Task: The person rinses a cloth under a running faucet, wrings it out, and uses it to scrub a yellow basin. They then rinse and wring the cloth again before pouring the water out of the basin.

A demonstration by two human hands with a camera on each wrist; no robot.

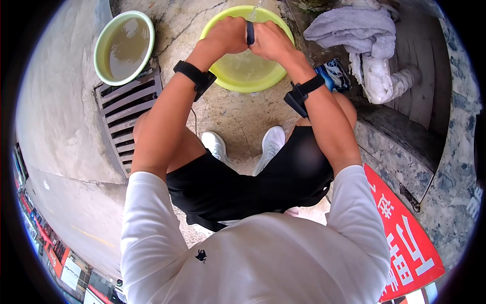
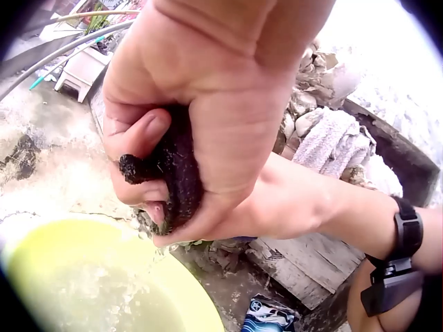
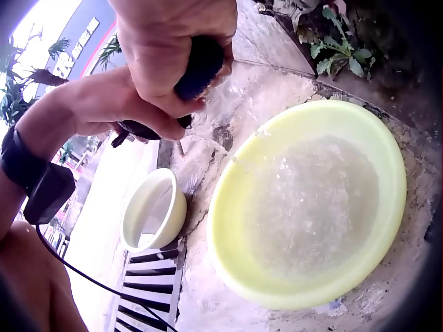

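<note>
The person's left hand (image 1: 230,35) and right hand (image 1: 272,41) both grip a bunched dark cloth (image 1: 250,33), fingers curled round it, above the yellow basin (image 1: 248,88), water falling. A pale basin (image 1: 97,55) stands left, near a drain grate (image 1: 129,119); a towel (image 1: 354,30) lies right.

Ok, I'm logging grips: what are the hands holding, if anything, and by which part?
A dark, bunched-up cloth: the left hand and right hand grip it on either side of a short stretch visible between them.
</note>
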